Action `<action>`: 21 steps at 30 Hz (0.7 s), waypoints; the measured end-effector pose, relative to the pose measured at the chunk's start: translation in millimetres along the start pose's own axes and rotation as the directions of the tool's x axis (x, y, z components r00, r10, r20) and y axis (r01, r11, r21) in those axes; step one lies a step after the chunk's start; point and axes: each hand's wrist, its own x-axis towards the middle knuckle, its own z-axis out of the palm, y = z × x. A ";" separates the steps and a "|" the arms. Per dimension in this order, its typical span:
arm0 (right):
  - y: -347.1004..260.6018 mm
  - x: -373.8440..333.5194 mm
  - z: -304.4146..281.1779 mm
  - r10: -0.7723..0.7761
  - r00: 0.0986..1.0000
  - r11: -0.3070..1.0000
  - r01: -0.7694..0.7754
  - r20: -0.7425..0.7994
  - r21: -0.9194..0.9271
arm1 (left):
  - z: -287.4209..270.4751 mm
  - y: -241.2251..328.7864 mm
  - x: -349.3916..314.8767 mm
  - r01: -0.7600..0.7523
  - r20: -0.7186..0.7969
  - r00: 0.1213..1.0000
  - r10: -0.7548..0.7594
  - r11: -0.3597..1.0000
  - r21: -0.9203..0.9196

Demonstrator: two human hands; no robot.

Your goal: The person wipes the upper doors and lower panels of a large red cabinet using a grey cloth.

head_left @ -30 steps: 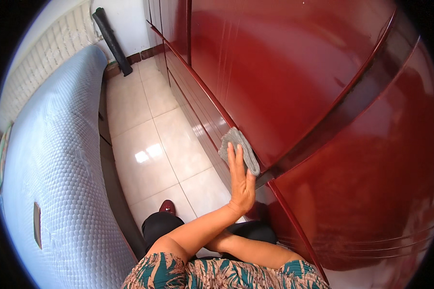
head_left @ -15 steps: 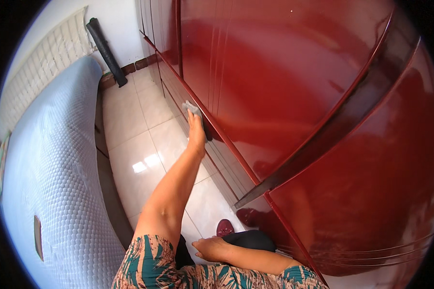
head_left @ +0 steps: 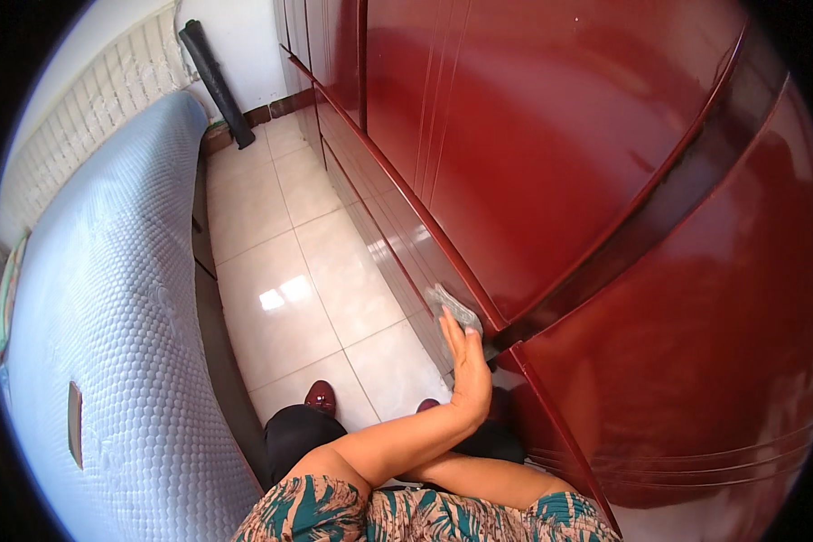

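Note:
My left hand presses a grey cloth flat against the glossy dark red wardrobe, on its lower front just under the long protruding edge. The fingers lie long and close together over the cloth, and part of it sticks out past the fingertips. My left forearm crosses over my right forearm, which lies bent across my lap. The right hand itself is hidden behind the left arm, so its fingers do not show.
Left stands a bed with a pale blue quilted mattress and a cream headboard. A black roll leans against the far wall. Glossy floor tiles run between bed and wardrobe. My dark red shoe shows below.
My left hand and the cloth have slid along the wardrobe front toward me and to the right. The left arm has folded over the right, covering the right hand, which was visible before.

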 end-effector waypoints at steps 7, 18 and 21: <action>-30.7 -3.7 -24.5 0.068 0.976 0.879 0.038 0.206 -0.474 | -39.5 -6.7 152.0 -0.142 -0.141 0.980 0.141 0.990 0.007; -20.7 0.2 -30.1 0.077 0.988 0.889 -0.008 0.131 -0.457 | -55.1 -38.7 157.2 0.292 0.109 0.956 -0.271 0.899 -0.327; -28.1 2.6 -30.1 0.136 0.978 0.876 -0.044 0.159 -0.480 | -49.6 -53.4 106.8 0.200 0.066 0.980 -0.189 0.930 -0.309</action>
